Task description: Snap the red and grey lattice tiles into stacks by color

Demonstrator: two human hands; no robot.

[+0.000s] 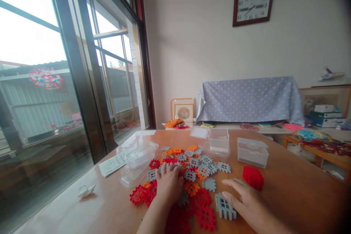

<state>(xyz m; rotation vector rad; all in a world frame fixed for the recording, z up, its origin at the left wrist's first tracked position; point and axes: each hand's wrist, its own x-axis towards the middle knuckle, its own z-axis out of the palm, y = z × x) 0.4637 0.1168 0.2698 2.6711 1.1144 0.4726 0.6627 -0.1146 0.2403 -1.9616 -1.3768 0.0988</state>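
My left hand (169, 181) lies over a pile of flat plastic interlocking building pieces, its fingers spread and touching those beneath. Grey pieces (210, 184), orange pieces (192, 188) and red pieces (206, 217) are mixed in the heap, many with window-like grids. Whatever is under my left palm is hidden. To the right, my right hand (242, 195) has its thumb and fingers apart, with nothing between them. Its thumb is close to a small stack of grey pieces (225, 206); I cannot tell whether they touch. Beyond that hand sits a red stack of pieces (253, 177).
Clear plastic lids (141, 155) and a written paper pad (112, 164) lie left of the pile. Two clear plastic boxes, one open box (218, 140) and another box (252, 152), stand behind. A crumpled white scrap (86, 191) rests on the wooden table (109, 204) by the window.
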